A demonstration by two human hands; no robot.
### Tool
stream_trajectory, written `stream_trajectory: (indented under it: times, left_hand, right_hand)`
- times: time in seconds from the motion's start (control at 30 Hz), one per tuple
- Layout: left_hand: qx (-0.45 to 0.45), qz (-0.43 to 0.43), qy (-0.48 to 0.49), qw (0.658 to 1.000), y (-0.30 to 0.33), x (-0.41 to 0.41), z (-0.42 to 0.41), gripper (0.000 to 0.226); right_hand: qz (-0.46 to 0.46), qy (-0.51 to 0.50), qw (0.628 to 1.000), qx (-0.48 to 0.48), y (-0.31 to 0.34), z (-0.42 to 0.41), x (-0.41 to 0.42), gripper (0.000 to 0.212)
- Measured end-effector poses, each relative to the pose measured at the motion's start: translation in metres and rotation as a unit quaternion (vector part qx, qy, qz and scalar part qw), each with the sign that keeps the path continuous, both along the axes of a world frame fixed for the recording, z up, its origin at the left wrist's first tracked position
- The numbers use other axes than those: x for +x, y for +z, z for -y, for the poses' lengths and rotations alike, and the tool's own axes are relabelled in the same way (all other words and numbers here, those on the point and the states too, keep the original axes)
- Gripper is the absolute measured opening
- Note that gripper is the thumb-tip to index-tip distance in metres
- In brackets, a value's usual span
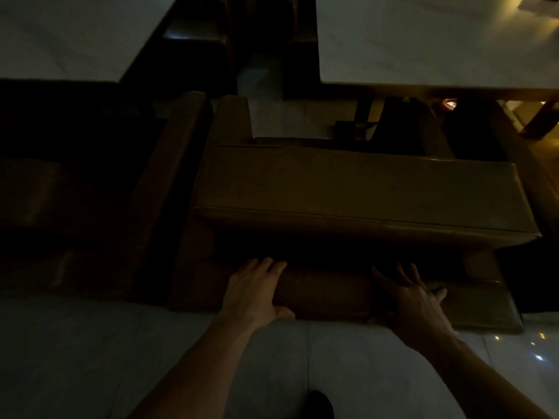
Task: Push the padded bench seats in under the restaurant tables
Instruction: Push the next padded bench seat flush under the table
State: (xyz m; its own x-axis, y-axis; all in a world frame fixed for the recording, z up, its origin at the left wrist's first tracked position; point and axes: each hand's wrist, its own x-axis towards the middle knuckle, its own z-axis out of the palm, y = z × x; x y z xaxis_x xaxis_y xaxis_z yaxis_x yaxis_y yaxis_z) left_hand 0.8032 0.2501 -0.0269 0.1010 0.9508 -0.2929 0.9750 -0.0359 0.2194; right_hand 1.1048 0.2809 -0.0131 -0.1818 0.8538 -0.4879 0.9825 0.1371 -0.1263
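Padded bench seat (357, 189), brown and boxy, fills the middle of the dim room, lying crosswise in front of the person with its far long edge toward the right-hand table (423, 43). Whether any part of the seat sits beneath that table I cannot tell in this light; most of its top lies open on the near side of the table's edge. Along its near side runs a lower padded ledge (326, 291) of the same brown, resting on the pale tiled floor (90, 358). Both bare hands are on that ledge. The left hand (257, 291) lies palm down, fingers stretched forward over the top and the thumb tucked against the near face, so it rests flat rather than gripping. The right hand (414, 300) is spread wide, fingers fanned out and pressed onto the ledge, thumb pointing off to the right; nothing is clasped in it either. The two hands are well apart, the left near the middle of the ledge and the right toward its right part. Left of the seat, just beside it, stands a second dark upholstered bench (169, 182), its side panel close against the first, with a narrow gap between them. A second pale table (69, 34) shows at the upper left. A dark shoe tip (319, 403) shows at the bottom edge between the forearms.
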Motion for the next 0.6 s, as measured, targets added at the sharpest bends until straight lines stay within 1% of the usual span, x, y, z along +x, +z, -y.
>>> stream_trajectory:
  times: [0.17, 0.3, 0.6]
  left_hand:
    - [-0.016, -0.001, -0.001, 1.0, -0.001, -0.005, -0.014, 0.109]
    - [-0.005, 0.005, 0.001, 1.0, 0.001, -0.009, -0.025, 0.108]
    - [-0.001, 0.022, 0.018, 1.0, 0.001, -0.007, -0.022, 0.108]
  right_hand:
    - [-0.008, 0.002, 1.0, -0.001, -0.003, -0.011, -0.004, 0.105]
    - [-0.007, 0.007, 1.0, 0.021, -0.004, -0.021, -0.01, 0.104]
    - [-0.01, 0.002, 1.0, 0.027, 0.001, -0.019, -0.011, 0.103]
